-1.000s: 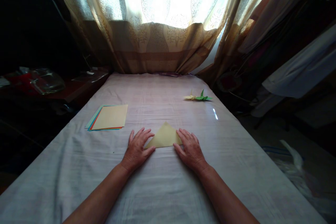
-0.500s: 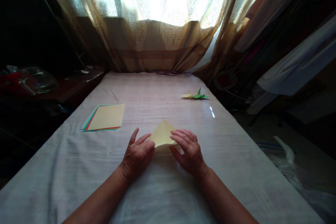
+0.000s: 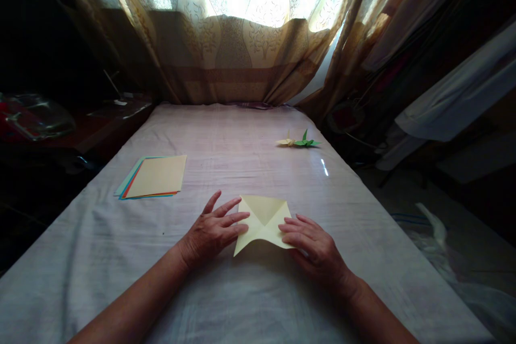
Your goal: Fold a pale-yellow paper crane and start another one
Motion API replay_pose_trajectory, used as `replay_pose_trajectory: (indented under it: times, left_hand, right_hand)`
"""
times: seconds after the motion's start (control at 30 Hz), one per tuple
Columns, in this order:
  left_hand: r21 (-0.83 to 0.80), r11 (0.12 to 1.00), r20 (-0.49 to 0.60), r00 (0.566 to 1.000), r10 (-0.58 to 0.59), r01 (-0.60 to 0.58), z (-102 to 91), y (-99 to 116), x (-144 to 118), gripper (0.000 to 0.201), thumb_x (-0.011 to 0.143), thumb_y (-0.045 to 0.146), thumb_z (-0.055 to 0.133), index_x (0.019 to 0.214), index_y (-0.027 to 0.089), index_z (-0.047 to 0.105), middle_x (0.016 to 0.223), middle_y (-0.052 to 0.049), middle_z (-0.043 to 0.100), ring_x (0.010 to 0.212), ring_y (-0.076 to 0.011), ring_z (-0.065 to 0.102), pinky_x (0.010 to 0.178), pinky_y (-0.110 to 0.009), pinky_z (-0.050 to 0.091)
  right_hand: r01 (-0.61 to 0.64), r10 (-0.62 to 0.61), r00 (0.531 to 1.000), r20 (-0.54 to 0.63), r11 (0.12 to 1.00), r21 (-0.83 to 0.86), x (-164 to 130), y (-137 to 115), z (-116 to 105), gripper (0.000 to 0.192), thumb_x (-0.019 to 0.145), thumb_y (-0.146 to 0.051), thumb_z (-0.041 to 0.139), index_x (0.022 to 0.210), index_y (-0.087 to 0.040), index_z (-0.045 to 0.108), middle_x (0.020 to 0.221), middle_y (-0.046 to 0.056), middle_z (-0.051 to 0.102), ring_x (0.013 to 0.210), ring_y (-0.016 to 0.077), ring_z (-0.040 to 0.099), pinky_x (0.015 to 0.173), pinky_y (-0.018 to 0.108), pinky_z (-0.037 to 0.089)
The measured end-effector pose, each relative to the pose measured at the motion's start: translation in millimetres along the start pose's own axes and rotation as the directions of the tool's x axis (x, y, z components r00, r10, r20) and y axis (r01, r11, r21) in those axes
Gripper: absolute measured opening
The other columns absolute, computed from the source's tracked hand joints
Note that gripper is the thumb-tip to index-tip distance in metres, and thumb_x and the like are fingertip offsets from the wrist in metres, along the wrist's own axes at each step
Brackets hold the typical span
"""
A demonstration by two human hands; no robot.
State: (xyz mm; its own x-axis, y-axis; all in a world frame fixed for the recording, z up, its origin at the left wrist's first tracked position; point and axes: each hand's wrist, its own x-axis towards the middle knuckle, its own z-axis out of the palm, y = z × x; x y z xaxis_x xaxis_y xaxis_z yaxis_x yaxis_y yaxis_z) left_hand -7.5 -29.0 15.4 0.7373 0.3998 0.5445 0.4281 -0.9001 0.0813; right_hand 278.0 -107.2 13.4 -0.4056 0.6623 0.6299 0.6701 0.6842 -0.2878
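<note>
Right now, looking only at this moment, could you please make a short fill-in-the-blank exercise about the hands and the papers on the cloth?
1. The yellow square sheet shows two diagonal creases that form the letter ____.
2. The stack of coloured sheets lies beyond the ____ hand.
3. Beside the pale folded figure sits a ____ paper crane.
4. The right hand touches the sheet's ____ edge.

Missing words: X; left; green; right

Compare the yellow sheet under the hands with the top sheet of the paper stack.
The yellow sheet shows diagonal creases and a lifted near corner; the stack's top sheet lies flat and uncreased. The left hand and right hand touch the first; nothing touches the second. Both are pale yellow.
</note>
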Motion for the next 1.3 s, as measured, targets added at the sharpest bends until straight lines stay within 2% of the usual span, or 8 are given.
replay_pose_trajectory:
  times: [0.37,0.57,0.83,0.93,1.03,1.13,1.23,1.3]
  left_hand:
    - [-0.128,0.992,0.240,0.971,0.010,0.022,-8.6,12,-14,0.025,0.093,0.030,0.052,0.115,0.024,0.063,0.115,-0.003,0.072,0.111,-0.0207,0.064,0.119,-0.045,0.016]
    - [-0.067,0.998,0.213,0.977,-0.004,0.019,-4.2,19,-15,0.024,0.092,0.025,0.053,0.113,0.029,0.065,0.115,-0.002,0.070,0.114,-0.0212,0.061,0.119,-0.048,0.013]
    - [-0.256,0.921,0.221,0.946,-0.239,0.293,1.4,14,-5,0.020,0.096,0.027,0.048,0.091,0.025,0.067,0.089,0.001,0.073,0.095,-0.0161,0.066,0.112,-0.044,0.030]
    - [-0.238,0.850,0.238,0.877,-0.418,0.470,6.8,13,3,0.023,0.095,0.031,0.047,0.084,0.021,0.064,0.077,-0.001,0.067,0.076,-0.0171,0.064,0.088,-0.037,0.049]
    - [-0.183,0.807,0.191,0.825,-0.531,0.562,15.4,14,8,0.031,0.091,0.032,0.052,0.120,0.020,0.057,0.081,-0.002,0.067,0.074,-0.0183,0.063,0.074,-0.032,0.053]
    - [-0.107,0.839,0.066,0.846,-0.529,0.533,22.8,18,9,0.063,0.089,0.027,0.055,0.148,0.021,0.030,0.118,-0.010,0.064,0.105,-0.0236,0.062,0.090,-0.039,0.052]
    - [0.017,0.914,0.035,0.913,-0.406,0.405,27.0,26,12,0.045,0.092,0.022,0.051,0.137,0.025,0.049,0.148,-0.012,0.043,0.137,-0.0313,0.039,0.109,-0.051,0.036]
    - [0.038,0.957,0.117,0.950,-0.291,0.289,29.0,34,14,0.034,0.095,0.024,0.048,0.127,0.024,0.058,0.146,-0.009,0.047,0.139,-0.0304,0.036,0.115,-0.053,0.027]
  right_hand:
    - [-0.125,0.088,0.963,0.255,0.983,0.135,-15,13,-1,0.023,0.082,-0.017,0.056,0.103,-0.024,0.063,0.107,0.006,0.074,0.108,0.0206,0.067,0.106,0.045,0.041]
    - [-0.077,0.050,0.910,0.411,0.996,0.049,-14,26,0,0.035,0.081,-0.023,0.063,0.115,-0.027,0.067,0.125,0.009,0.067,0.125,0.0279,0.055,0.108,0.052,0.035]
    - [-0.263,0.234,0.950,0.206,0.957,0.126,-2,23,6,0.021,0.094,-0.029,0.052,0.085,-0.027,0.070,0.093,0.001,0.076,0.097,0.0196,0.069,0.093,0.037,0.047]
    - [-0.429,0.421,0.898,0.124,0.902,0.044,5,19,12,0.024,0.093,-0.033,0.052,0.079,-0.024,0.069,0.078,0.001,0.073,0.077,0.0179,0.068,0.076,0.031,0.049]
    - [-0.562,0.571,0.820,0.053,0.818,-0.121,10,16,19,0.031,0.090,-0.038,0.053,0.065,-0.022,0.061,0.060,-0.001,0.064,0.059,0.0156,0.059,0.062,0.027,0.042]
    - [-0.575,0.593,0.805,0.008,0.784,-0.232,13,15,24,0.035,0.090,-0.039,0.051,0.060,-0.022,0.053,0.056,-0.001,0.058,0.055,0.0143,0.053,0.060,0.026,0.036]
    - [-0.539,0.566,0.823,0.037,0.801,-0.260,16,17,26,0.036,0.091,-0.038,0.050,0.059,-0.022,0.051,0.057,-0.001,0.057,0.056,0.0138,0.052,0.061,0.026,0.034]
    - [-0.512,0.544,0.837,0.057,0.816,-0.270,18,18,25,0.036,0.091,-0.037,0.050,0.059,-0.022,0.049,0.056,-0.001,0.057,0.055,0.0135,0.051,0.061,0.025,0.033]
